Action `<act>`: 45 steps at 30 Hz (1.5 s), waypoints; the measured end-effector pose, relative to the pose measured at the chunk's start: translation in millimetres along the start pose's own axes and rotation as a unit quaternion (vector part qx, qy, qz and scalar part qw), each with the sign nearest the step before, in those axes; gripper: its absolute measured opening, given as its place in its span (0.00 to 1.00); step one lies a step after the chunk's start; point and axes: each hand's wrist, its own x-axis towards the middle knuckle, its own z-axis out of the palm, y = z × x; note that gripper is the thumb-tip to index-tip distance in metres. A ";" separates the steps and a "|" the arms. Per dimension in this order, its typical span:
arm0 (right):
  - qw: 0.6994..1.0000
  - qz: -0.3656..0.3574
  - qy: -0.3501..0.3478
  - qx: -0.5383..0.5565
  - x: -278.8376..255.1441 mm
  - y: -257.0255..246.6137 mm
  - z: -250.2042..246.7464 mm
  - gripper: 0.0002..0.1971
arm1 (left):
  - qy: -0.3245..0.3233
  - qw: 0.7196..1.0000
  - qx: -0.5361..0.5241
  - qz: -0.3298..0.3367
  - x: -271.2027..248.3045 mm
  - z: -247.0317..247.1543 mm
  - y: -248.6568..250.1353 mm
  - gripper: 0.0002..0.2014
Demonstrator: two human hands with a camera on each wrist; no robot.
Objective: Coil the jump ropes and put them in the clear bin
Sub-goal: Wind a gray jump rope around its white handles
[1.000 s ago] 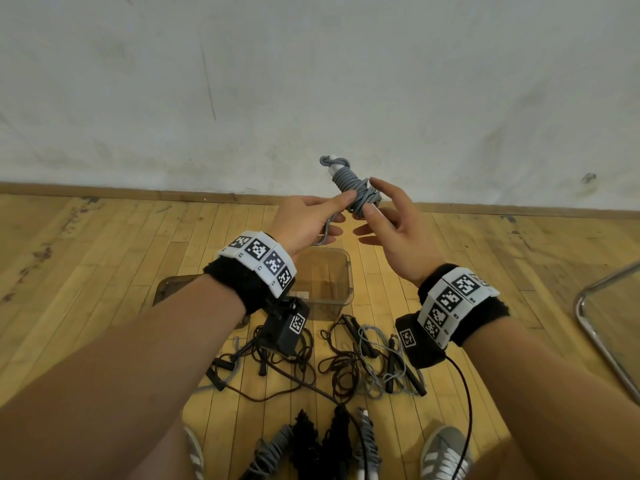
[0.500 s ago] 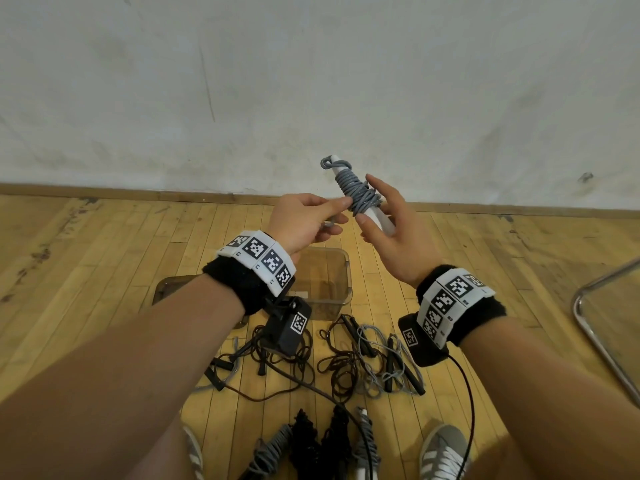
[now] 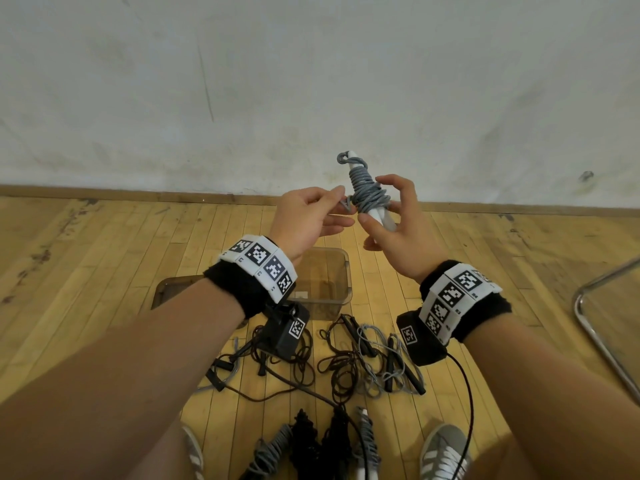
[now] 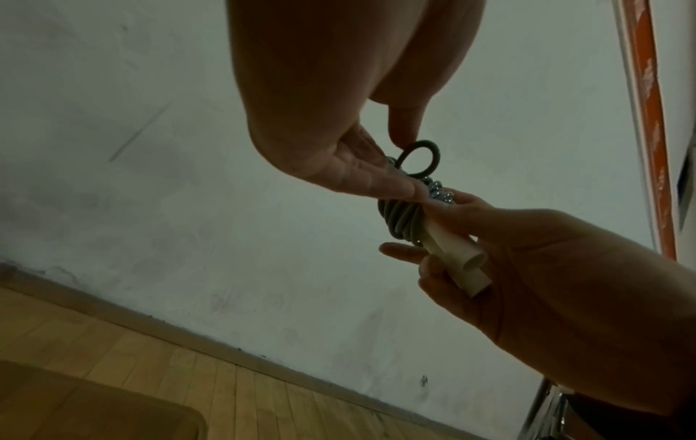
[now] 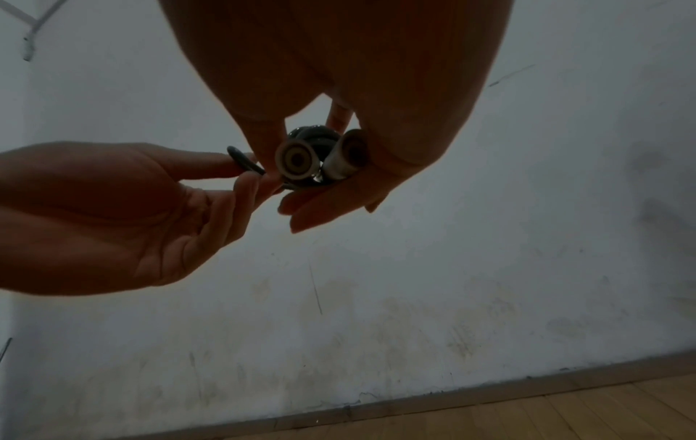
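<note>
Above the clear bin [image 3: 341,271], the grey jump rope [image 3: 367,195] is now held more upright than before; its white handles are gripped by the right hand [image 3: 398,233], and a rope loop is pinched by the left hand [image 3: 304,220].

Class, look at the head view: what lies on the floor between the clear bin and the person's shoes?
Loose jump ropes lie tangled below the clear bin; coiled ropes sit nearer the shoes.
</note>
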 end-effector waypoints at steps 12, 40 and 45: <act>0.994 -0.063 -0.014 -0.086 -3.7 1.3 9.4 0.29 | 0.031 0.996 0.051 0.061 4.3 4.1 -7.8 0.14; 0.945 -0.091 -0.015 -0.313 -8.0 13.3 16.6 0.29 | 0.028 0.953 0.284 0.100 7.3 -4.6 -10.8 0.06; 0.953 -0.071 -0.005 -0.294 -4.6 13.4 12.7 0.23 | -0.001 0.972 0.223 0.074 6.0 1.3 -16.1 0.06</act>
